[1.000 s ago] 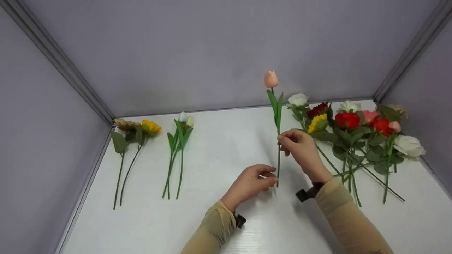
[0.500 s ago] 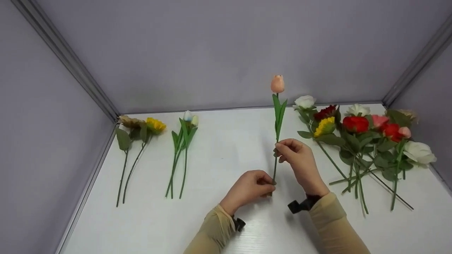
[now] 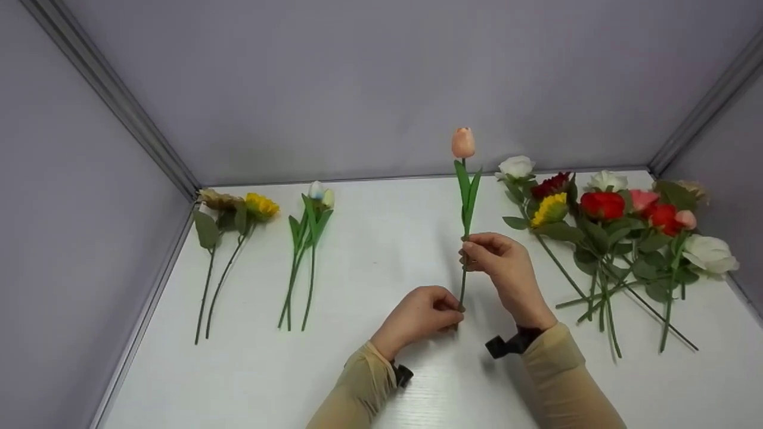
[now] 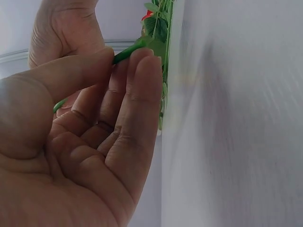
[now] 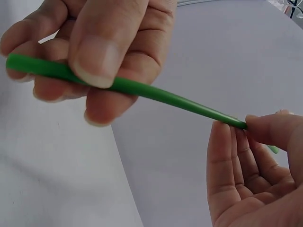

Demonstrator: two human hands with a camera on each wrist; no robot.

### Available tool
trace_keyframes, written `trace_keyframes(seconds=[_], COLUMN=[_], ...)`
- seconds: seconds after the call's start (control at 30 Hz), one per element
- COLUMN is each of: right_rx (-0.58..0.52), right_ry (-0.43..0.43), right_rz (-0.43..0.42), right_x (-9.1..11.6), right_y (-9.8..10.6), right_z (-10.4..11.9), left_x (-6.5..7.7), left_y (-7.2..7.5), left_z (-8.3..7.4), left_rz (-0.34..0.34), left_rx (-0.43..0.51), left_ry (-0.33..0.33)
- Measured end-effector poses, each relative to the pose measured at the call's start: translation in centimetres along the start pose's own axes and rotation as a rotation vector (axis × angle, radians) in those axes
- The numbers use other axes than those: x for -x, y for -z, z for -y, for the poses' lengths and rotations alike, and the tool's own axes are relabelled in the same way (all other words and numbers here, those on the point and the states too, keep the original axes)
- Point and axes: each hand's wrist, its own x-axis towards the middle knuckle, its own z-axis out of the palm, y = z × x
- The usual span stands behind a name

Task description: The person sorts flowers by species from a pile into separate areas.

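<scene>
A peach-pink tulip (image 3: 463, 143) with green leaves is held upright above the middle of the white table. My right hand (image 3: 503, 271) pinches its stem just below the leaves, between thumb and fingertips. Lower down, my left hand (image 3: 420, 319) pinches the same stem near its bottom end. In the right wrist view the green stem (image 5: 175, 100) runs from one hand to the other, its cut end poking out past the left thumb. The left wrist view catches a short piece of stem (image 4: 130, 52) at the left fingertips; the bloom is out of sight there.
On the left lie a yellow sunflower (image 3: 261, 206) and a beige flower (image 3: 219, 199). Beside them rest pale tulips (image 3: 316, 190) with crossed stems. At the right is a heap with red roses (image 3: 603, 205), white roses (image 3: 709, 255) and another sunflower (image 3: 549, 210). Grey panels (image 3: 381, 89) enclose the table.
My left hand has closed its fingertips on the lower stem, which it was only near a second ago. The tulip and right hand have come slightly lower in the view.
</scene>
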Motion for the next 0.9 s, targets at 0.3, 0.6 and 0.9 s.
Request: trace_keyframes(seconds=[0.3, 0.6, 0.9], right_rx=[-0.001, -0.025, -0.03], right_ry=[0.006, 0.008, 0.003], right_rz=[-0.027, -0.041, -0.068], right_x=[-0.05, -0.09, -0.28], right_y=[0.0, -0.09, -0.08], right_z=[0.08, -0.06, -0.38], left_x=[-0.08, -0.24, -0.29], left_y=[0.05, 0.06, -0.09], left_z=[0.01, 0.19, 0.06], left_rz=[-0.065, -0.089, -0.12], left_rx=[0.123, 0.2, 0.221], left_ry=[-0.04, -0.043, -0.044])
